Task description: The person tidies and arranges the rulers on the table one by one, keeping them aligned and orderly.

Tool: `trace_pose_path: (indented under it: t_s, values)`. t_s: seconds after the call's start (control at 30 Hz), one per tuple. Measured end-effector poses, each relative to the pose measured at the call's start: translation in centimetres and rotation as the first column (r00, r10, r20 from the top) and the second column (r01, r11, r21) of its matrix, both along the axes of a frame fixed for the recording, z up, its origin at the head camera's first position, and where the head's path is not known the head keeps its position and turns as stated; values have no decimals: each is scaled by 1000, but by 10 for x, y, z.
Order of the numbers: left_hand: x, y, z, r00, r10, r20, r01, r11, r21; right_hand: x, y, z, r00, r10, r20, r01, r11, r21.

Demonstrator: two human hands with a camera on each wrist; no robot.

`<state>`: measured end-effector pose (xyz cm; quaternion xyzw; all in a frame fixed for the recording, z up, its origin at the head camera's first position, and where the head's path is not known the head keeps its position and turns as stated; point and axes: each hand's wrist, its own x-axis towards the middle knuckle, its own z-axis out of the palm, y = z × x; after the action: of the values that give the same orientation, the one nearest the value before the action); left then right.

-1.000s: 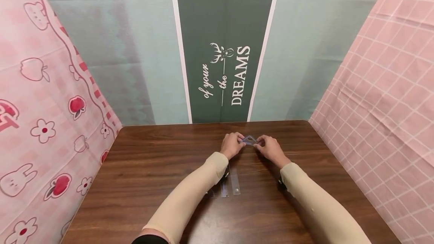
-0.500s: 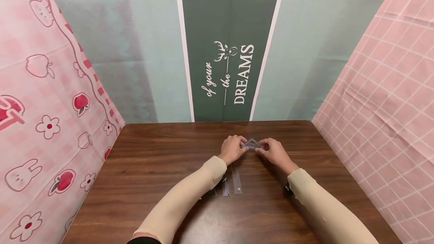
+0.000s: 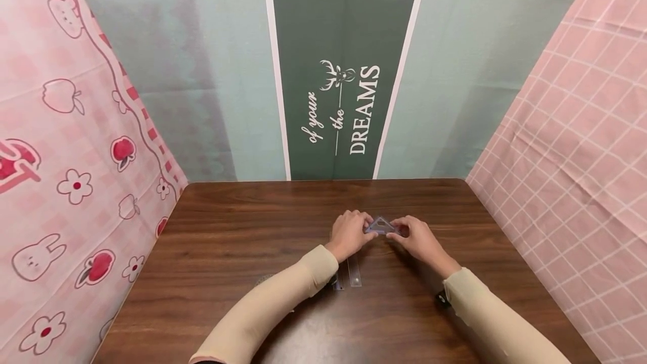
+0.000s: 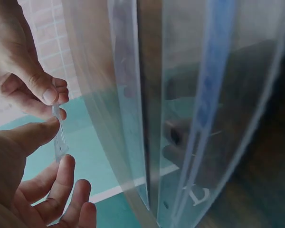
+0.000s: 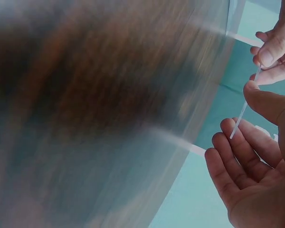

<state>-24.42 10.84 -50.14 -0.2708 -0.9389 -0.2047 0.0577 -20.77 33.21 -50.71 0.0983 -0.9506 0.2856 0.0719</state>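
Both hands hold a small clear set square [image 3: 380, 232] with a bluish edge and a cut-out in its middle, above the far half of the table. My left hand [image 3: 349, 233] pinches its left corner between thumb and fingers. The right hand [image 3: 420, 241] pinches the opposite corner the same way. The wrist views show the set square [image 4: 60, 140] nearly edge-on as a thin strip. Below the left wrist a clear ruler [image 3: 355, 275] lies on the wood. Beside it is a narrower ruler with a blue stripe [image 3: 339, 285], partly hidden by the left wrist.
The brown wooden table [image 3: 404, 319] ends at a back edge against a green curtain [image 3: 349, 16]. Pink cloths stand on the left [image 3: 91, 128] and right [image 3: 571, 128]. The rim of a round patterned thing [image 3: 263, 280] shows behind the left sleeve.
Both hands have drawn the set square nearer and slightly right, keeping hold of it. The left forearm now covers more of the striped ruler. The head view has shifted slightly.
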Motion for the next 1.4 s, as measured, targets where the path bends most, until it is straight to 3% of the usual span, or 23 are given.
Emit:
trace_pose_path:
  t_s: [0.37, 0.83, 1.27, 1.4]
  values:
    - [26, -4, -1, 997, -57, -56, 56, 998, -35, 27, 1, -1, 998, 34, -55, -35, 999, -17]
    - [53, -2, -8, 991, -80, -104, 71, 994, -88, 53, 9, -9, 990, 101, -96, -101, 995, 8]
    - [78, -4, -7, 985, -118, -122, 90, 973, -211, 69, 13, -13, 987, 160, -9, -160, 987, -4]
    - [84, -4, -6, 983, -122, -137, 85, 964, -251, 71, 14, -17, 981, 190, -20, -191, 982, -1]
